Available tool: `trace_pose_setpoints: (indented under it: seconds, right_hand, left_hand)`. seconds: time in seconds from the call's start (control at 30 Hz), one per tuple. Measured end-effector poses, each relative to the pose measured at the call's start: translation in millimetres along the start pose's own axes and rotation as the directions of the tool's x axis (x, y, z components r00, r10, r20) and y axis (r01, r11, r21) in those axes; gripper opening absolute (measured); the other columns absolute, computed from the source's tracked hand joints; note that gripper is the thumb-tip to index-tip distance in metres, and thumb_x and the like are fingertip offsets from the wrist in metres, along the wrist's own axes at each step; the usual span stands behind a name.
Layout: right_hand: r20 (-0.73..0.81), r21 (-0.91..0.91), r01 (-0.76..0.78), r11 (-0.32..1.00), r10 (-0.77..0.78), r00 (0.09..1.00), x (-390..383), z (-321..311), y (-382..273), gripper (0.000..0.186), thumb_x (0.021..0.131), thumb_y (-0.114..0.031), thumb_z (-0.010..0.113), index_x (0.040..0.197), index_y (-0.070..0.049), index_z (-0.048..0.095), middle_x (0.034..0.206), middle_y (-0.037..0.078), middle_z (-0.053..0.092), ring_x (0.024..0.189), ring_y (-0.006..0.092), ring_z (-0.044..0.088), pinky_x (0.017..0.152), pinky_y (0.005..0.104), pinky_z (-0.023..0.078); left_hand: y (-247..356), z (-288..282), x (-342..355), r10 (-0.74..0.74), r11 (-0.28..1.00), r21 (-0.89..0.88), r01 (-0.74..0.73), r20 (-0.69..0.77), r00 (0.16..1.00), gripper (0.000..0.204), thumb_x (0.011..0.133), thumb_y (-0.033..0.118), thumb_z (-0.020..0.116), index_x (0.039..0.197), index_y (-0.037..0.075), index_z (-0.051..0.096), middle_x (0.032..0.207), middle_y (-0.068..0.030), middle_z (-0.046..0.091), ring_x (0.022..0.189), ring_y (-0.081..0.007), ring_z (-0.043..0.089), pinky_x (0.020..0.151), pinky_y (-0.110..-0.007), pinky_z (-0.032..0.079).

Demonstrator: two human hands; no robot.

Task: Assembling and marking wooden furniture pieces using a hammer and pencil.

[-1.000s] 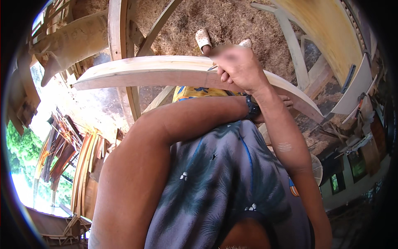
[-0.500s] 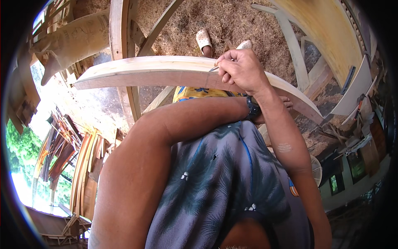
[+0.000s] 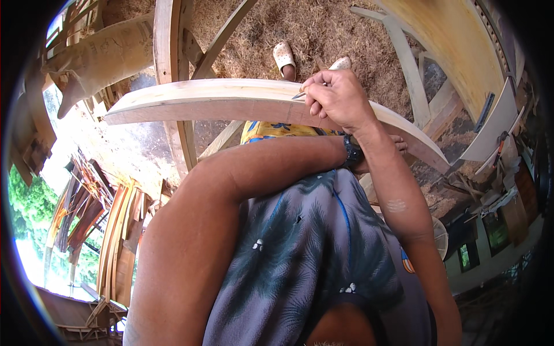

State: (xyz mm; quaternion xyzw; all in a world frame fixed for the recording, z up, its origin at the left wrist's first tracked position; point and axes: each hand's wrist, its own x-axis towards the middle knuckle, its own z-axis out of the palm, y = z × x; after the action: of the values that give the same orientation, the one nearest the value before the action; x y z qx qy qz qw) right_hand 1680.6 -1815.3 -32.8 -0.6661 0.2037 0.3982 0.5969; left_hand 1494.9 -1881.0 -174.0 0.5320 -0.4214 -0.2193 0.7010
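Note:
A long, curved wooden beam (image 3: 231,109) runs across in front of me, with a pale top edge and a browner near face. My right hand (image 3: 336,98) is closed around a pencil (image 3: 298,96), whose dark tip points left at the beam's top edge. Beneath the right forearm passes my left arm, a black watch (image 3: 352,149) at its wrist. Fingers of my left hand (image 3: 398,143) show on the beam's near face, right of that forearm; the palm and thumb are hidden.
An upright timber post (image 3: 166,43) with slanting braces stands behind the beam on the left. Wood shavings (image 3: 242,49) cover the ground around my light clogs (image 3: 283,53). A large curved yellowish panel (image 3: 450,40) rises at right. Thin wooden strips (image 3: 115,242) are stacked at left.
The pencil has tilted slightly in my right hand, and more of its tip shows. My left hand and the beam stay where they were.

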Motion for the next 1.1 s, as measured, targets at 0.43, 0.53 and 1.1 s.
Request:
trace_pose_setpoints:
  seconds: [0.43, 0.53, 1.1]
  right_hand:
    - [-0.022, -0.056, 0.013, 0.998, -0.015, 1.0, -2.5, 1.8, -4.2, 0.016, 0.089, -0.009, 0.059, 0.088, 0.004, 0.068, 0.068, 0.005, 0.066, 0.055, 0.0065, 0.06, 0.047, 0.0208, 0.048]
    - [-0.011, -0.058, 0.032, 0.998, -0.032, 0.999, -2.6, 1.3, -4.3, 0.015, 0.09, -0.008, 0.06, 0.088, 0.004, 0.068, 0.068, 0.005, 0.066, 0.054, 0.0065, 0.06, 0.047, 0.0207, 0.048]
    - [-0.026, 0.074, -0.004, 0.997, 0.006, 1.0, -3.2, -0.4, -0.3, 0.014, 0.089, -0.007, 0.06, 0.091, 0.005, 0.067, 0.068, 0.006, 0.066, 0.053, 0.007, 0.06, 0.046, 0.0193, 0.047]
  left_hand:
    - [-8.4, 14.6, -0.8, -0.03, 0.984, -0.179, 0.015, -0.085, 0.996, 0.063, 0.09, 0.033, 0.044, 0.14, -0.005, 0.042, 0.147, -0.0226, 0.043, 0.14, -0.0374, 0.039, 0.116, -0.052, 0.03]
    - [-5.1, 10.3, 0.5, -0.008, 0.992, -0.125, 0.0, -0.06, 0.998, 0.063, 0.09, 0.033, 0.044, 0.14, -0.005, 0.042, 0.147, -0.0225, 0.043, 0.14, -0.0372, 0.039, 0.116, -0.052, 0.031]
    - [7.3, -10.8, 4.3, 0.101, 0.989, 0.107, -0.102, 0.009, 0.995, 0.061, 0.09, 0.029, 0.045, 0.141, -0.003, 0.042, 0.147, -0.0223, 0.043, 0.139, -0.036, 0.041, 0.115, -0.051, 0.032]
